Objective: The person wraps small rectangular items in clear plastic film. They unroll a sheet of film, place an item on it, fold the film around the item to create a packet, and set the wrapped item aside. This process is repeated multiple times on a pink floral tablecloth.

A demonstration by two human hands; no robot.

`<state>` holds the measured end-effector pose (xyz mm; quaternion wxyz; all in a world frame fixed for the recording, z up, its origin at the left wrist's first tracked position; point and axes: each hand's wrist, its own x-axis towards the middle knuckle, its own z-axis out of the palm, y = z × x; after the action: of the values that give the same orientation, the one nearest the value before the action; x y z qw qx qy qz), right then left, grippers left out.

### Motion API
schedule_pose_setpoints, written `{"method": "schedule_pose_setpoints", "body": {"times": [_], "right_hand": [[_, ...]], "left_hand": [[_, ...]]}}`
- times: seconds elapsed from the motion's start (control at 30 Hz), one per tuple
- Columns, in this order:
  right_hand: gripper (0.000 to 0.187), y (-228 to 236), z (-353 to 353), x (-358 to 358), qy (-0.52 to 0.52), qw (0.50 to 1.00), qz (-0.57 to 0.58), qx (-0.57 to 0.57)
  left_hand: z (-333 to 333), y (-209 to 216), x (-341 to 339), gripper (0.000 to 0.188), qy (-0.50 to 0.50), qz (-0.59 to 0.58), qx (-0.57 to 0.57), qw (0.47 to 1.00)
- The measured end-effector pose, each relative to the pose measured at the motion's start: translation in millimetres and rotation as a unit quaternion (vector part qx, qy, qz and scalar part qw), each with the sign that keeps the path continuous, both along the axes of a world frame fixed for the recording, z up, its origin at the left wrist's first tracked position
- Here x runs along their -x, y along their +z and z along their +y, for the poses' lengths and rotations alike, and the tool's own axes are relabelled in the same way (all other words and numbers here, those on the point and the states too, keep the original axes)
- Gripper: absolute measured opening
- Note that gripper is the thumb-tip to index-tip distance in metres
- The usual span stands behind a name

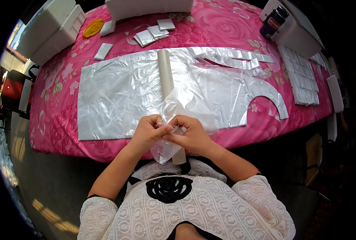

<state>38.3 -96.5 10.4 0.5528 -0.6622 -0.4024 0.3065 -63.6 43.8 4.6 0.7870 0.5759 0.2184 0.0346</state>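
Note:
My left hand [150, 130] and my right hand [188, 134] meet near the table's front edge, both pinching thin clear plastic film [164, 150]. The film is bunched between my fingers and spreads out to the right. Under it runs a long pale tube [165, 74], reaching from the far side toward my body, its near end showing below my hands. Beneath the tube lies a stack of flat silvery plastic bags [110, 96]. Toward the right the plastic is cut with handle-like curves [280, 102].
A pink floral cloth [58, 116] covers the table. Folded white packets [146, 38] and a yellow coil [94, 28] lie at the back. White foam boxes [62, 38] stand far left. Far right are a dark bottle [274, 22], a white box [300, 36] and layered white packets [300, 76].

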Motion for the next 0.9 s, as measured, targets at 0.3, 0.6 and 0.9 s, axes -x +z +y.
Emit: {"method": "schedule_pose_setpoints", "body": {"times": [0.3,0.6,0.9], "right_hand": [[0.012,-13,-9,-17,-0.060,0.961,0.259,-0.071],[0.014,2,-33,-41,-0.031,0.960,0.278,-0.024],[0.040,18,-50,-40,0.087,0.984,0.069,0.137]], "left_hand": [[8,-5,7,0.031,0.020,-0.030,0.016,0.999],[11,-3,6,0.011,0.057,-0.011,0.075,0.995],[20,0,3,0.014,0.097,-0.049,0.137,0.985]]}}
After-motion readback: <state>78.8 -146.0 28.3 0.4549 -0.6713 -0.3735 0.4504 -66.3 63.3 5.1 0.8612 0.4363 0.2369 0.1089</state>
